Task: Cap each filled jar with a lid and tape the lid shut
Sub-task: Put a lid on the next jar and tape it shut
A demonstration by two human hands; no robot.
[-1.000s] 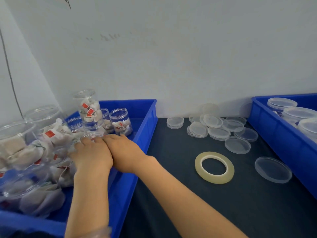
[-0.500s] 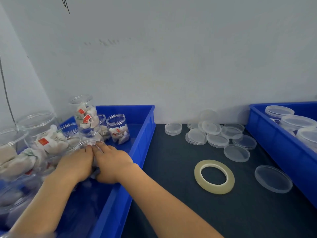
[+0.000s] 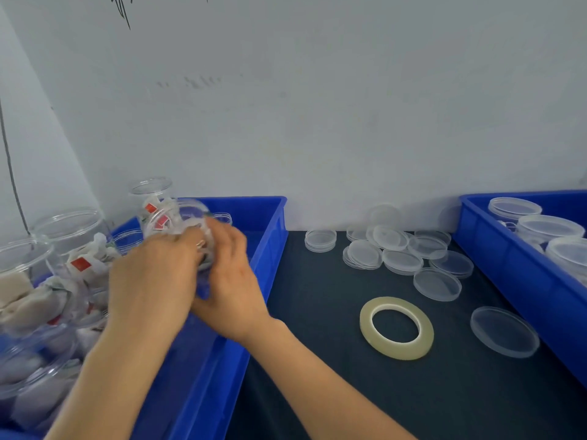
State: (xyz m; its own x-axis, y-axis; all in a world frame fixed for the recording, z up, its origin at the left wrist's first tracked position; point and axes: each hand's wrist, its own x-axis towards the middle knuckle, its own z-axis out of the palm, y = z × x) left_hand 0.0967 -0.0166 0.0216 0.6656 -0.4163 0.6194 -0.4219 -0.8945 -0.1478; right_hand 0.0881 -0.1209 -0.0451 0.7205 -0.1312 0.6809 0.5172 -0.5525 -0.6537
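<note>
I have both hands on one jar (image 3: 179, 222) over the left bin (image 3: 273, 230); my left hand (image 3: 152, 281) curls over its near-left side, and my right hand (image 3: 235, 277) wraps its right side with fingers bent round the clear wall, so the two grip it between them; both hands are blurred, and I cannot tell whether the jar's base rests on anything below. The jar is tilted, its open mouth leaning up and to the left; white sachets with red labels show inside it.

More filled jars (image 3: 76, 258) crowd the left part of that bin, their mouths open; a tall one (image 3: 152, 192) stands higher at the far side, just behind the jar I hold.

On the dark worktop (image 3: 317, 360), right of the left bin, a tape roll (image 3: 368, 328) lies flat, apart from everything else; beyond it, by the wall (image 3: 317, 122), sits a loose heap of clear lids (image 3: 390, 246), several overlapping; a small stack (image 3: 320, 240) stands at the heap's left; one lid (image 3: 436, 284) lies at its near edge; a single lid (image 3: 503, 331) lies right of the tape roll, near the right bin (image 3: 508, 274); lidded jars (image 3: 549, 227) stand in that bin.
</note>
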